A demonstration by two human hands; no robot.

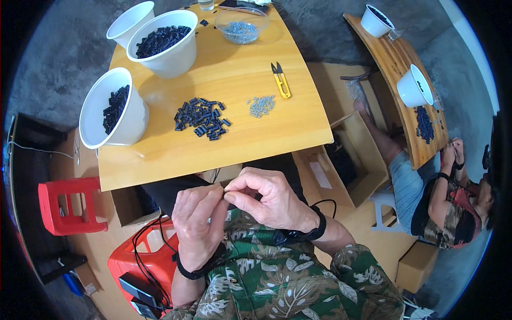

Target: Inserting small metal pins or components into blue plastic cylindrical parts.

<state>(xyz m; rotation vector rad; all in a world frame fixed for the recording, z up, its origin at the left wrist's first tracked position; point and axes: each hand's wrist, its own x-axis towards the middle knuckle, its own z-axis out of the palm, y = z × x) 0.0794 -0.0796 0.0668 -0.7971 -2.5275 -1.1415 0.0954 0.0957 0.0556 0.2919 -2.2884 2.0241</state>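
Close in front of my chest, just off the table's near edge, my left hand (198, 216) and my right hand (271, 200) meet at the fingertips. Both are pinched closed, and whatever they hold is too small or hidden to make out. On the table beyond them lies a loose pile of short black tube-like pieces (201, 117). To its right is a small heap of tiny clear or silvery parts (262, 106). Yellow-handled thread snips (280, 81) rest behind that heap, blades pointing away from me.
White tubs (88, 120) of black pieces stand at the table's left, beside a clear bowl (242, 24) of small parts. Red stools (72, 205) and open cardboard boxes (360, 154) flank me. A co-worker (445, 202) sits at a second table (397, 80) on the right.
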